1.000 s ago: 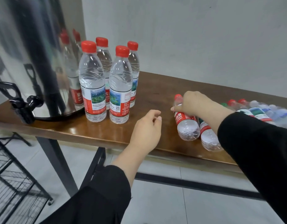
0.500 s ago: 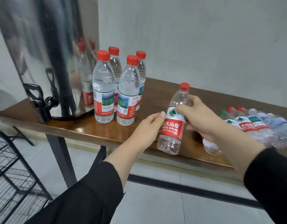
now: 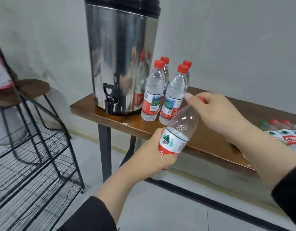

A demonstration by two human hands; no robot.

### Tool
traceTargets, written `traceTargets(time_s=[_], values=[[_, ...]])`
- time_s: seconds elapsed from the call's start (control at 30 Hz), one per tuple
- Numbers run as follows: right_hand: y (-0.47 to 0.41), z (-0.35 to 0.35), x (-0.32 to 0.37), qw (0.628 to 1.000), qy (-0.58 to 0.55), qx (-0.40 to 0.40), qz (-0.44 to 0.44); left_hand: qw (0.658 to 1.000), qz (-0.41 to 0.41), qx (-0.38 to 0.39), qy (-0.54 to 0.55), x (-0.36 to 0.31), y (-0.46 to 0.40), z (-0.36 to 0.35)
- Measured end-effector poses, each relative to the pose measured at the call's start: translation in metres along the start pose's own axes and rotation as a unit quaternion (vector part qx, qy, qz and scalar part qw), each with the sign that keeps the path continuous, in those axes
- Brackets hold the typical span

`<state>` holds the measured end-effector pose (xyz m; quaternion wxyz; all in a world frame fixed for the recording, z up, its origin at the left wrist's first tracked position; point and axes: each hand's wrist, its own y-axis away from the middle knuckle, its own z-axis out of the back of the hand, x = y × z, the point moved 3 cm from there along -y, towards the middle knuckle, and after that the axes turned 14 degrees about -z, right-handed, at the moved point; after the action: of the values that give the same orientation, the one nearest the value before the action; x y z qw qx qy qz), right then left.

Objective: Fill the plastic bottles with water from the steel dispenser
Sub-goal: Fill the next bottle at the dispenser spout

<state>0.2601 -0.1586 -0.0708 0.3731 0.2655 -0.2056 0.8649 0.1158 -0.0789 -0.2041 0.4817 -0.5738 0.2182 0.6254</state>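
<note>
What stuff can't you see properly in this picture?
- Held bottle: its cap is hidden under the right hand; its base is hidden behind the left hand.
- Lying bottles: cut off by the right edge.
- Dispenser: water level hidden by steel wall.

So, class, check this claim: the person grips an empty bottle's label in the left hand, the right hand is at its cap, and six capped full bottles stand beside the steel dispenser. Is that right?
Not quite. The head view shows four capped full bottles beside the steel dispenser, not six. The rest holds: the left hand grips the empty bottle at its label, and the right hand is at its cap.
</note>
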Motion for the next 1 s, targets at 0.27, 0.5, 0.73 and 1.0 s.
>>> traceTargets(time_s=[0.27,0.5,0.73,1.0], values=[[0.026,-0.073,0.083,0.992,0.075,0.066,0.081,0.985,-0.01,-0.166,-0.037,0.02,0.074,0.067],[0.025,-0.119,0.111,0.961,0.091,0.183,0.188,0.994,0.012,-0.11,0.021,0.05,0.103,0.117],[0.012,-0.136,0.117,0.931,0.092,0.234,0.264,0.994,0.024,-0.067,0.079,0.08,0.094,0.13],[-0.002,-0.145,0.108,0.94,0.278,0.119,0.157,0.993,-0.01,-0.11,0.04,0.104,0.072,0.115]])
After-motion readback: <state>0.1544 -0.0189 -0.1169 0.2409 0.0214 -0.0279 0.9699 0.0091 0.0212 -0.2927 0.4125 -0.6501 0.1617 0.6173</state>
